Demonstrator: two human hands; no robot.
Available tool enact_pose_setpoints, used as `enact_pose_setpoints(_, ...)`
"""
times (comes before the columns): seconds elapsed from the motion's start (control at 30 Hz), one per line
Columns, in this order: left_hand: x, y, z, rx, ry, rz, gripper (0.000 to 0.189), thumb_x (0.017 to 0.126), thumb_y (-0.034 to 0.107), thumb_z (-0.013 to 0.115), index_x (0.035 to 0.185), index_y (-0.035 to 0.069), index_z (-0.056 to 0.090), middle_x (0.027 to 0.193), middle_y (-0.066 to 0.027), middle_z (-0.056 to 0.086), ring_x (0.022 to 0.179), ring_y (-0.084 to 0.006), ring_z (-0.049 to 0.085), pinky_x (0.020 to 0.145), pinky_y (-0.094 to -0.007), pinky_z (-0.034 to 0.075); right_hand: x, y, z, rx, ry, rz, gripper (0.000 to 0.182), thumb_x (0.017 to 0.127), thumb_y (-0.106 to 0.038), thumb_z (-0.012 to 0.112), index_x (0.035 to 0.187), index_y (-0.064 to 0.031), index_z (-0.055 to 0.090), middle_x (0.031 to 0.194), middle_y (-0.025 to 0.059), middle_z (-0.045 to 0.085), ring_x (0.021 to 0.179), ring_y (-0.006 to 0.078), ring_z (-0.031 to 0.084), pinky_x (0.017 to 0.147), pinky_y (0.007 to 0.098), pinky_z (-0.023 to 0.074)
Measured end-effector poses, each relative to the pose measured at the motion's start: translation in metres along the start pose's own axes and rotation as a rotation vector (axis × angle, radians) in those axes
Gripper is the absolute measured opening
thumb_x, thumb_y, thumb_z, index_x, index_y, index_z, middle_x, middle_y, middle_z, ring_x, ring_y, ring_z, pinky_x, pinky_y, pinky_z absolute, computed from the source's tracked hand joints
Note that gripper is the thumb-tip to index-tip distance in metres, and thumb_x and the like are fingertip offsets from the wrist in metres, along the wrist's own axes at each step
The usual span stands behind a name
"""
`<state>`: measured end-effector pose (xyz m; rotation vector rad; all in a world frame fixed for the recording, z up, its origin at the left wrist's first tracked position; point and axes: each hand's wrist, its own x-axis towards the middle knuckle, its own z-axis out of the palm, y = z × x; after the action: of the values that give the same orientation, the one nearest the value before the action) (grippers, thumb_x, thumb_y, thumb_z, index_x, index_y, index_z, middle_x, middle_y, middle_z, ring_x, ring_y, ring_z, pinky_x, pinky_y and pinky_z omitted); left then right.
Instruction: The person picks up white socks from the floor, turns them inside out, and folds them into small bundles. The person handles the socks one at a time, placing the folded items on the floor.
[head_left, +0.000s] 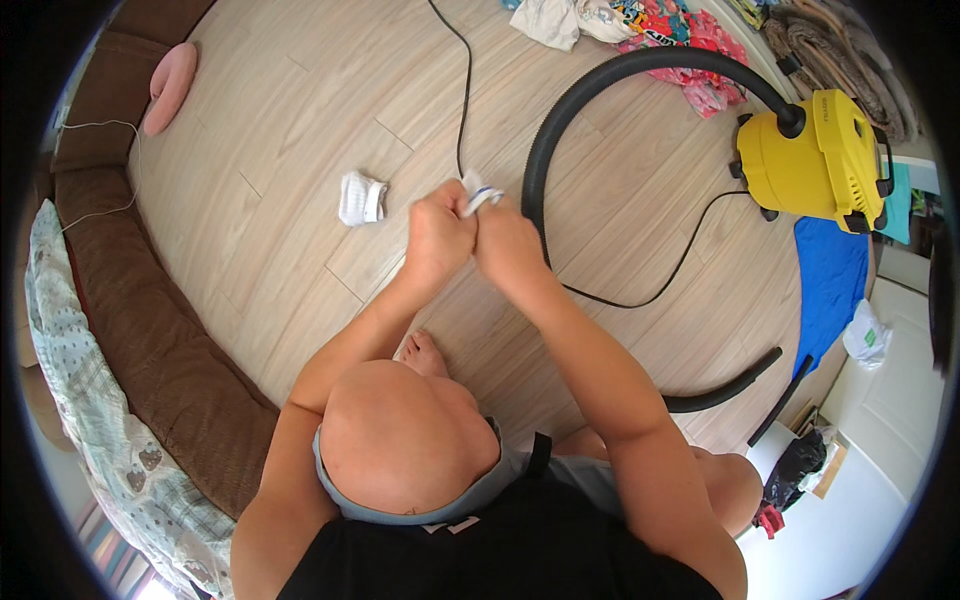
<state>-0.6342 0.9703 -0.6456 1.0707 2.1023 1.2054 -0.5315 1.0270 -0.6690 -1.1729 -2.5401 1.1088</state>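
Both fists are close together over the floor, gripping a small white sock (480, 196) with a thin blue stripe at its edge. My left hand (441, 231) pinches the sock from the left, and my right hand (510, 238) is closed on its right side. Most of the cloth is hidden inside the fingers. To the left of my hands, a folded or rolled white sock bundle (361, 199) with a ribbed cuff lies on the wood-look floor (292, 247), apart from them.
A yellow vacuum cleaner (799, 161) stands at right, its black hose (559, 120) arching beside my right hand. A black cord (466, 90) crosses the floor. Crumpled clothes (675, 37) lie at the top. A brown sofa (142, 315) runs along the left, holding a pink neck pillow (172, 86).
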Motion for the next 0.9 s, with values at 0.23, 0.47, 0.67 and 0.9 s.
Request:
enact_pose_setpoints(0.23, -0.007, -0.012, 0.026, 0.034, 0.022, 0.09, 0.023, 0.077, 0.0, 0.064, 0.068, 0.0, 0.042, 0.057, -0.015, 0.04, 0.054, -0.0187, 0.038, 0.05, -0.0349, 0.035, 0.012, 0.011, 0.001, 0.245, 0.31, 0.14, 0.02, 0.081, -0.006, 0.06, 0.1, 0.0016, 0.057, 0.105, 0.0255, 0.056, 0.09, 0.0425, 0.059, 0.075, 0.0479, 0.0493)
enact_pose_setpoints(0.47, -0.008, -0.018, 0.008, -0.25, -0.222, -0.347, 0.02, 0.084, 0.011, 0.065, 0.074, 0.002, 0.05, 0.064, -0.0057, 0.052, 0.058, -0.014, 0.046, 0.052, -0.0314, 0.042, 0.001, 0.01, -0.003, 0.131, -0.075, 0.058, 0.023, 0.084, -0.005, 0.055, 0.106, 0.0026, 0.055, 0.119, 0.024, 0.048, 0.098, 0.0417, 0.058, 0.079, 0.0461, 0.0488)
enact_pose_setpoints(0.67, -0.014, -0.047, -0.003, -0.583, -0.31, -0.582, 0.033, 0.09, 0.026, 0.065, 0.112, 0.002, 0.054, 0.107, -0.0085, 0.059, 0.089, -0.0177, 0.059, 0.066, -0.0344, 0.053, -0.001, 0.036, 0.013, 0.475, -0.087, -0.072, 0.037, 0.084, -0.003, 0.055, 0.121, 0.0027, 0.053, 0.115, 0.0163, 0.052, 0.094, 0.0305, 0.061, 0.084, 0.0354, 0.0491)
enact_pose_setpoints(0.9, -0.012, -0.061, -0.012, -0.847, -0.354, -0.671, 0.027, 0.09, 0.011, 0.064, 0.114, 0.002, 0.058, 0.104, -0.0084, 0.064, 0.09, -0.0198, 0.063, 0.073, -0.0353, 0.053, -0.004, 0.025, 0.024, 1.184, -0.318, 0.33, 0.041, 0.084, -0.006, 0.062, 0.124, -0.0047, 0.052, 0.108, 0.0041, 0.062, 0.097, 0.013, 0.059, 0.08, 0.0288, 0.05)
